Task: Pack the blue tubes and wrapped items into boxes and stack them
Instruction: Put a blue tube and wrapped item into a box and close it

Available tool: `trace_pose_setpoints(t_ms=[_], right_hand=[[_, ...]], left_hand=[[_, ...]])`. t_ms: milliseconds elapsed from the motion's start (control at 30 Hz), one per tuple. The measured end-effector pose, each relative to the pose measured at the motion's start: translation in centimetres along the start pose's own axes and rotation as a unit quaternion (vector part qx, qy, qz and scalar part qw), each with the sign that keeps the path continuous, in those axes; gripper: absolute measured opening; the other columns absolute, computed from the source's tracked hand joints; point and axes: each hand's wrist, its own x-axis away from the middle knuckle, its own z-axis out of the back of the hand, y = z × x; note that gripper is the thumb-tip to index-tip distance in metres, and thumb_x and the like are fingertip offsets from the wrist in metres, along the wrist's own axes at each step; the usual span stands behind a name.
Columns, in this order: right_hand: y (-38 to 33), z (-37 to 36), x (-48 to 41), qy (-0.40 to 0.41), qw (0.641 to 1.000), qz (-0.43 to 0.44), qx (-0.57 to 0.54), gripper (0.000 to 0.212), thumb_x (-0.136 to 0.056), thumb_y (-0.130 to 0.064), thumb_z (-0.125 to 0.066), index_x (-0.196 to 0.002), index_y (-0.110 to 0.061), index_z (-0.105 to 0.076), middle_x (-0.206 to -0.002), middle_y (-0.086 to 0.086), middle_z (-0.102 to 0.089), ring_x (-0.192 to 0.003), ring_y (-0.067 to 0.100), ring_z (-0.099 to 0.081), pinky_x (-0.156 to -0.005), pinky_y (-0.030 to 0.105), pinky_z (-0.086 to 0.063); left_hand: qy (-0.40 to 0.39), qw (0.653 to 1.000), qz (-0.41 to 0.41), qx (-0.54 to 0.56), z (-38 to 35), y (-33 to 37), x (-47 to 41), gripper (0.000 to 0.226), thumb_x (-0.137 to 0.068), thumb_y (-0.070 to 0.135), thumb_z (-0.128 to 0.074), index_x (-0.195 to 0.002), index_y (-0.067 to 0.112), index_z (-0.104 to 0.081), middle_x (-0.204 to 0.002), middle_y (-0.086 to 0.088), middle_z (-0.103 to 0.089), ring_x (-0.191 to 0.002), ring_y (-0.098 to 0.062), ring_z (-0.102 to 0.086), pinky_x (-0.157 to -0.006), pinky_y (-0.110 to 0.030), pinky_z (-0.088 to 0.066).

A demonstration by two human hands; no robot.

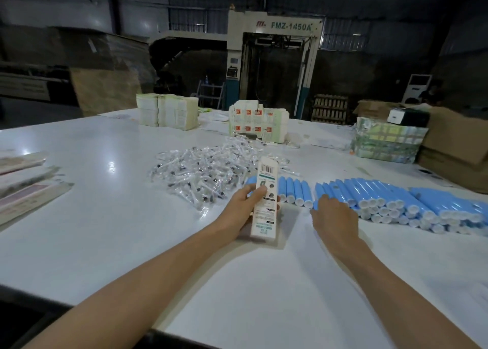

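Now, left hand (247, 204): fingers curled round a slim white box (264, 216), held tilted at centre frame, barcode end up.
Right hand (334, 216): fingers close together, tips touching blue tubes (383, 198); cannot tell whether they pinch one.
Blue tubes: rows lying centre-right on white table (105, 229).
Wrapped items (200, 171): loose pile, centre, just behind box.

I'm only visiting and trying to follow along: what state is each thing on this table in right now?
Left hand: grips the white box.
White box: held tilted, far flap seems open.
Right hand: touches the blue tubes, grip unclear.
Blue tubes: lying in rows, unpacked.
Wrapped items: loose heap, unpacked.
Carton stacks: piled at the far edge.
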Motion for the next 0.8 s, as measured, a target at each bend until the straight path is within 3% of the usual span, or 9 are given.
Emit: trace_pose_setpoints(t_ms=[100, 233, 333, 367, 433, 533, 600, 700, 800], right_hand=[[0.2, -0.3, -0.1, -0.056, 0.997, -0.01, -0.049, 0.021, -0.109, -0.027, -0.05, -0.119, -0.008, -0.055, -0.114, 0.008, -0.066, -0.105, 0.026, -0.067, -0.073, 0.032, -0.047], [1.4, 0.1, -0.7, -0.093, 0.975, -0.054, -0.192, 0.016, -0.105, -0.008, -0.048, -0.089, -0.006, -0.052, -0.098, 0.015, -0.062, -0.091, 0.034, -0.065, -0.068, 0.035, -0.043], [2.4, 2.9, -1.9, -0.044, 0.934, -0.103, -0.34, 0.023, -0.107, -0.019, -0.049, -0.09, -0.006, -0.056, -0.095, 0.015, -0.064, -0.083, 0.031, -0.06, -0.072, 0.039, -0.045], [2.5, 4.0, -2.3, -0.025, 0.9, -0.118, -0.419, 0.023, -0.108, -0.025, -0.052, -0.099, -0.005, -0.061, -0.097, 0.012, -0.067, -0.082, 0.028, -0.06, -0.072, 0.038, -0.047], [2.3, 6.4, -3.4, -0.005, 0.791, -0.129, -0.598, 0.027, -0.106, -0.029, -0.06, -0.111, -0.004, -0.067, -0.1, 0.01, -0.072, -0.082, 0.021, -0.067, -0.072, 0.034, -0.052], [1.0, 9.3, -4.8, 0.017, 0.626, -0.099, -0.773, 0.021, -0.102, -0.023, -0.068, -0.109, -0.003, -0.068, -0.095, 0.007, -0.075, -0.077, 0.015, -0.074, -0.075, 0.028, -0.06], [-0.2, 10.2, -5.5, 0.035, 0.581, -0.085, -0.809, 0.026, -0.1, -0.018, -0.072, -0.116, 0.0, -0.062, -0.094, 0.009, -0.076, -0.076, 0.017, -0.075, -0.073, 0.027, -0.061], [-2.0, 10.0, -6.1, 0.034, 0.578, -0.084, -0.811, 0.035, -0.097, -0.015, -0.075, -0.121, -0.007, -0.051, -0.101, 0.011, -0.075, -0.079, 0.018, -0.077, -0.075, 0.03, -0.063], [-2.4, 8.6, -6.2, 0.026, 0.624, -0.093, -0.775, 0.038, -0.098, -0.019, -0.074, -0.122, -0.014, -0.045, -0.101, 0.006, -0.075, -0.079, 0.014, -0.078, -0.078, 0.033, -0.064]], left_hand=[[0.0, 0.999, 0.007, -0.032, 0.2, 0.0, 0.2, 0.029, -0.109, 0.025, -0.063, -0.136, 0.014, -0.067, -0.122, -0.016, -0.079, -0.118, -0.038, -0.074, -0.103, -0.055, -0.06], [-0.003, 0.998, -0.004, -0.063, 0.5, 0.7, 0.4, 0.026, -0.106, 0.024, -0.068, -0.132, 0.018, -0.069, -0.119, -0.013, -0.081, -0.114, -0.032, -0.077, -0.097, -0.048, -0.063], [-0.009, 0.997, -0.013, -0.072, 0.6, 1.0, 0.5, 0.026, -0.105, 0.023, -0.07, -0.13, 0.019, -0.07, -0.118, -0.012, -0.081, -0.112, -0.032, -0.077, -0.097, -0.048, -0.063], [-0.011, 0.997, -0.013, -0.074, 0.6, 1.1, 0.6, 0.028, -0.104, 0.023, -0.071, -0.132, 0.018, -0.069, -0.119, -0.013, -0.08, -0.114, -0.035, -0.077, -0.1, -0.052, -0.062], [-0.018, 0.997, -0.011, -0.079, 0.6, 1.1, 0.6, 0.033, -0.103, 0.021, -0.072, -0.135, 0.016, -0.067, -0.121, -0.014, -0.08, -0.114, -0.037, -0.076, -0.101, -0.056, -0.06], [-0.031, 0.996, -0.007, -0.082, 0.5, 1.2, 0.7, 0.038, -0.101, 0.021, -0.074, -0.138, 0.014, -0.066, -0.121, -0.016, -0.079, -0.114, -0.038, -0.076, -0.101, -0.056, -0.06], [-0.037, 0.996, -0.006, -0.087, 0.4, 1.2, 0.7, 0.039, -0.1, 0.021, -0.075, -0.137, 0.014, -0.066, -0.121, -0.016, -0.08, -0.114, -0.038, -0.076, -0.1, -0.055, -0.061], [-0.041, 0.995, -0.004, -0.089, 0.5, 1.2, 0.7, 0.04, -0.099, 0.023, -0.076, -0.138, 0.015, -0.066, -0.121, -0.015, -0.08, -0.113, -0.037, -0.077, -0.101, -0.054, -0.06], [-0.046, 0.994, -0.003, -0.099, 0.6, 1.3, 0.9, 0.041, -0.099, 0.023, -0.076, -0.138, 0.016, -0.066, -0.121, -0.015, -0.08, -0.113, -0.037, -0.077, -0.104, -0.059, -0.059]])
